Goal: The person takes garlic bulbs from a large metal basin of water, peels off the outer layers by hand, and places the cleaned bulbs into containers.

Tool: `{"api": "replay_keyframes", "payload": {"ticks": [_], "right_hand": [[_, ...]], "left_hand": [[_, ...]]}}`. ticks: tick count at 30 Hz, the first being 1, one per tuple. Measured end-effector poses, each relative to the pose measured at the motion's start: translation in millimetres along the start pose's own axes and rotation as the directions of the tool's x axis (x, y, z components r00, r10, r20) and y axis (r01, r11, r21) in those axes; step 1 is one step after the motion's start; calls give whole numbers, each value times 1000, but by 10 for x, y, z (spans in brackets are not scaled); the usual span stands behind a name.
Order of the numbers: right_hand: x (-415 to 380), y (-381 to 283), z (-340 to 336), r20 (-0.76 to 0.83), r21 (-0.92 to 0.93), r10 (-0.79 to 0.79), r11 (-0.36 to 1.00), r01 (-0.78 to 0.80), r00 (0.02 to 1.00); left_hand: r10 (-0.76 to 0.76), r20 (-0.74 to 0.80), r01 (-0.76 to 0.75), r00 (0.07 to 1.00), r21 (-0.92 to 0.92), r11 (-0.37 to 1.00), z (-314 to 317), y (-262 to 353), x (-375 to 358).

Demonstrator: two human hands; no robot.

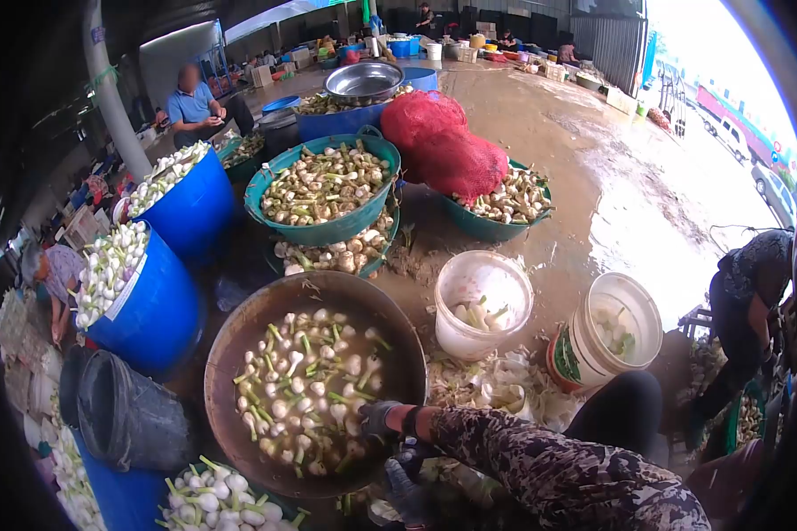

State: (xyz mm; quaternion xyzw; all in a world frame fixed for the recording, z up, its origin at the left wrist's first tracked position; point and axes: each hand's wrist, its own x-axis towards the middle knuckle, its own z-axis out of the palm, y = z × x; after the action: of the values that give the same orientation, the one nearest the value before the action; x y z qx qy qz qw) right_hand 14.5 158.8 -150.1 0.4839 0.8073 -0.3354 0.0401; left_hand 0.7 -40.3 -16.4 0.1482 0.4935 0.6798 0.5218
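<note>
My right hand (380,418), in a grey glove with a dark band at the wrist, reaches over the near rim of a wide round pan (226,389). Its fingers curl down beside floating garlic bulbs (297,387) with short green stems; whatever they grip is hidden. The pan is rusty brown and holds murky water with many bulbs. Below, just outside the pan's rim, is my left hand (406,488), also gloved; it is dim and its fingers do not show clearly.
A white bucket (483,265) and a tilted white bucket (584,345) hold some pale pieces. Garlic skins (505,380) litter the wet floor. Green tubs (314,232), blue barrels (150,310), black buckets (133,411) and red mesh sacks (456,159) stand around. Other people work nearby.
</note>
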Motion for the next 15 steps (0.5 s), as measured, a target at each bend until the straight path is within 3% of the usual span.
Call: {"api": "replay_keyframes", "payload": {"ticks": [3,7,8,9,15], "right_hand": [[504,37,821,239,-88,-170,977,195,956],[55,-545,274,359,-267,52,963,49,932],[428,-301,811,213,-209,1,977,45,977],[450,-317,792,208,-206,-2,977,46,978],[-30,-470,145,419,-91,-43,992,89,907]], "left_hand": [[-14,-80,19,997,59,998,-49,72,-20],[-20,-127,31,992,85,996,-36,147,-19],[-20,-136,33,991,91,995,-40,162,-12],[-21,-139,34,990,95,995,-54,176,-11],[9,-186,17,983,138,990,-64,274,19]]}}
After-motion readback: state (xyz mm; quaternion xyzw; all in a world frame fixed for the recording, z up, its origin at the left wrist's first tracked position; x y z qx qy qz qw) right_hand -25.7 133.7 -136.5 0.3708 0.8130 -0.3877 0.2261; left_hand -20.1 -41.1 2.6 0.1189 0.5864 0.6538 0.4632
